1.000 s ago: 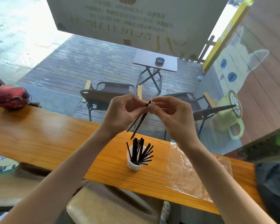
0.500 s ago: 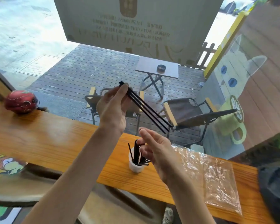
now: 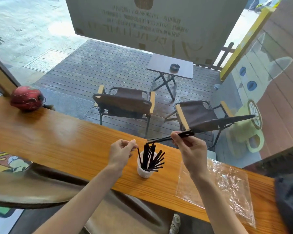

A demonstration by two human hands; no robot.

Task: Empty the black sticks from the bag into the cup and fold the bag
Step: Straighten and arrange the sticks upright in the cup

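A small white cup [image 3: 143, 172] stands on the wooden counter [image 3: 61, 141], with several black sticks [image 3: 152, 157] fanned out of it. My left hand [image 3: 121, 153] is just left of the cup, pinching the top of one black stick [image 3: 139, 155] whose lower end is in the cup. My right hand [image 3: 190, 150] is above and right of the cup, gripping a few black sticks [image 3: 169, 137] held nearly level, tips pointing left over the cup. The clear plastic bag [image 3: 227, 184] lies flat on the counter to the right.
A red helmet [image 3: 26, 97] rests at the counter's far left. A dark bag [image 3: 290, 203] sits at the right end. A window runs along the counter's far edge, with chairs and a small table outside. A stool seat [image 3: 108, 217] is below the counter.
The bundle of sticks has passed from my left hand to my right. My left hand came down from above and now pinches one stick at the cup. The camera view has shifted.
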